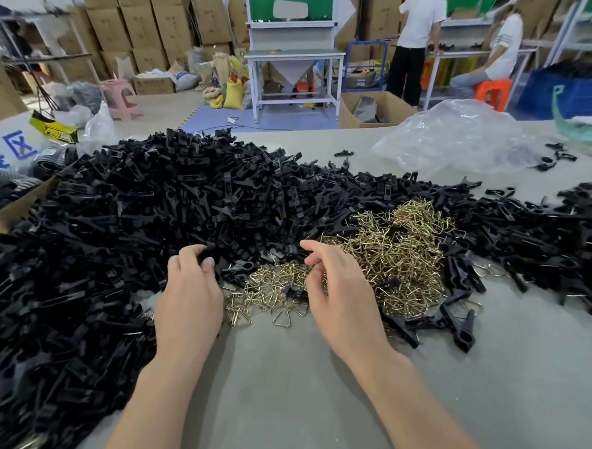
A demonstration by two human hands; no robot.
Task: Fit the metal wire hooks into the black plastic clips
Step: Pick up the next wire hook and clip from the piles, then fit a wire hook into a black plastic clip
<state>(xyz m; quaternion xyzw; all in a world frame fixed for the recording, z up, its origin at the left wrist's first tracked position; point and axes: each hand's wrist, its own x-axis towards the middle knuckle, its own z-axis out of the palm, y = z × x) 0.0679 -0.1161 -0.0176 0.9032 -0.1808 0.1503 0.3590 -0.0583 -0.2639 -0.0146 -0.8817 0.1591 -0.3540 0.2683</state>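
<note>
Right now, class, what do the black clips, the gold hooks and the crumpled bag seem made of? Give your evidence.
Black clips: probably moulded plastic, matt, evenly black. Wire hooks: metal, seemingly yellow-plated; thin, bent, glinting. Bag: thin clear plastic film; see-through, creased, shiny.

The black plastic clips (151, 216) are moulded plastic with a mostly matt finish and a faint sheen along their flat faces and edges. The metal wire hooks (389, 256) are thin bent wire with a brassy gold plating, bright and glinting. Under both, the worktop (296, 396) is covered in a dull grey-green sheet, smooth and matt, with light scuffing. A crumpled plastic bag (463, 137) on it is clear, thin film, glossy where it creases. The box (10, 209) at the worktop's left edge and the stacked cartons (144, 20) behind are plain brown cardboard, matt. The pink stool (118, 95) and orange stool (493, 92) are smooth plastic.
</note>
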